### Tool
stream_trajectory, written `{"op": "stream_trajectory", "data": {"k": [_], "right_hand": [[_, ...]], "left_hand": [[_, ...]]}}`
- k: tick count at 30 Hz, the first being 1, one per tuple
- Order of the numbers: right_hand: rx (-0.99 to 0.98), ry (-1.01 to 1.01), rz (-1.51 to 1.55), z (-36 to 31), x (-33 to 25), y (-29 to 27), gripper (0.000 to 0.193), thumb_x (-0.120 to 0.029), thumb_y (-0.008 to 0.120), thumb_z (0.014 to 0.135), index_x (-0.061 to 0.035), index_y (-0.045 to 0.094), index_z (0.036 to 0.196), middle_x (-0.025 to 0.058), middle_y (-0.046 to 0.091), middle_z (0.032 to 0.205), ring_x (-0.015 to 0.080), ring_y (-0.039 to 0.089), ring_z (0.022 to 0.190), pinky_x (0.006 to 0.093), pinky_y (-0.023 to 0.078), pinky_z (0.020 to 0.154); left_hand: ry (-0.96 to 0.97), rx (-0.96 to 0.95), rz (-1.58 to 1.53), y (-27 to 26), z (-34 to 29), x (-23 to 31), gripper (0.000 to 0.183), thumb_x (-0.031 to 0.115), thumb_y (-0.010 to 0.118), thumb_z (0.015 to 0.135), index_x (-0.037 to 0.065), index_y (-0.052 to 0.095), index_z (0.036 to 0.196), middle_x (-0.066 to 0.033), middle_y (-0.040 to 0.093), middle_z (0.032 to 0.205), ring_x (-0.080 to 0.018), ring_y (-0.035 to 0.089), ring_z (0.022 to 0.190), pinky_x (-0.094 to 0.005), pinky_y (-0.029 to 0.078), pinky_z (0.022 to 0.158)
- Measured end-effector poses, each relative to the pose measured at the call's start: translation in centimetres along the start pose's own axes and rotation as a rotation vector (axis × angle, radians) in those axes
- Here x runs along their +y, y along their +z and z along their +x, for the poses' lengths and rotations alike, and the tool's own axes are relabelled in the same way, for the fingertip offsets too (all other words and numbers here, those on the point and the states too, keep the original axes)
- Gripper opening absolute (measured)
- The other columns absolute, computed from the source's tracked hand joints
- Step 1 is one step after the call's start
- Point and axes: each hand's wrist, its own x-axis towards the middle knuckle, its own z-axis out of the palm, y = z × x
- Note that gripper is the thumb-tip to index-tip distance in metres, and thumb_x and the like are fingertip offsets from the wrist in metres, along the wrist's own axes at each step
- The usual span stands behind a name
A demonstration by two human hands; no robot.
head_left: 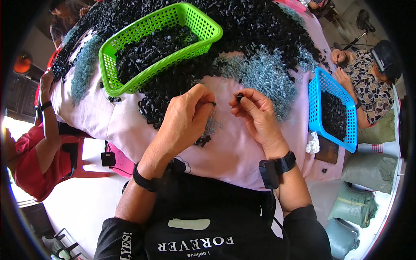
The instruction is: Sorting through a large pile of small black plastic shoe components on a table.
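Observation:
My left hand [188,113] is closed in a pinch over the pink cloth [234,151]. A tiny dark piece [213,104] shows at its fingertips, too small to name. Just to the right, my right hand [259,113] pinches a small round black plastic cap [239,96] between thumb and forefinger. The two hands are a short way apart. Behind them spreads a large heap of small black plastic parts [242,26]. A pile of shiny, pale blue-grey small pieces [266,76], spring-like in look, lies beyond my right hand.
A green basket [158,69] holding black parts rests at the back left. On the right stands a blue basket [318,117] with more, beside crumpled white tissue [313,144]. Co-workers sit left [37,160] and right [368,82]. Several filled sacks [370,171] lie on the right floor.

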Motion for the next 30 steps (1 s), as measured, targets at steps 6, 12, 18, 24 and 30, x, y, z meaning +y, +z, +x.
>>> {"op": "stream_trajectory", "data": {"k": [6,12,18,24,30], "right_hand": [[0.005,-0.020,0.103,-0.3,-0.9,-0.4,0.015,-0.011,0.064,0.098,-0.0052,0.067,0.112,0.0081,0.072,0.100,0.0131,0.068,0.085,0.0269,0.056,0.082],[-0.080,-0.012,0.211,-0.2,-0.9,-0.4,0.015,-0.012,0.064,0.098,-0.0051,0.067,0.111,0.0073,0.071,0.101,0.0141,0.068,0.086,0.0282,0.056,0.083],[-0.062,-0.039,0.192,-0.3,-0.5,-0.5,0.018,-0.018,0.068,0.097,-0.0066,0.070,0.111,0.0062,0.072,0.099,0.0150,0.068,0.085,0.0299,0.056,0.083],[-0.117,-0.034,0.180,-0.1,-0.6,-0.8,0.020,-0.022,0.068,0.098,-0.0080,0.071,0.111,0.0009,0.071,0.088,0.0081,0.065,0.075,0.0222,0.056,0.072],[-0.080,0.002,0.100,-0.1,-0.5,-0.6,0.020,-0.020,0.067,0.099,-0.0063,0.069,0.112,-0.0001,0.070,0.087,0.0066,0.064,0.074,0.0208,0.055,0.074]], "left_hand": [[0.328,-0.047,0.229,2.6,-0.3,0.1,0.018,0.000,0.070,0.078,0.001,0.065,0.095,-0.0141,0.070,0.089,-0.0323,0.068,0.085,-0.0414,0.054,0.075],[0.437,-0.169,0.456,4.1,-0.5,-0.7,0.018,-0.001,0.069,0.073,0.003,0.065,0.090,-0.0131,0.061,0.081,-0.0363,0.061,0.085,-0.0439,0.051,0.076],[0.360,0.007,0.360,-0.1,-0.5,0.7,0.012,-0.001,0.070,0.079,0.001,0.069,0.090,-0.0143,0.067,0.087,-0.0351,0.065,0.086,-0.0409,0.053,0.074],[0.186,-0.063,0.388,-2.9,-2.6,0.2,0.009,0.001,0.067,0.083,0.001,0.071,0.092,-0.0124,0.068,0.085,-0.0296,0.069,0.078,-0.0361,0.054,0.069],[0.236,-0.203,0.389,-1.9,-4.1,0.1,0.009,-0.001,0.065,0.079,0.001,0.070,0.087,-0.0126,0.064,0.080,-0.0318,0.067,0.076,-0.0385,0.053,0.066]]}}
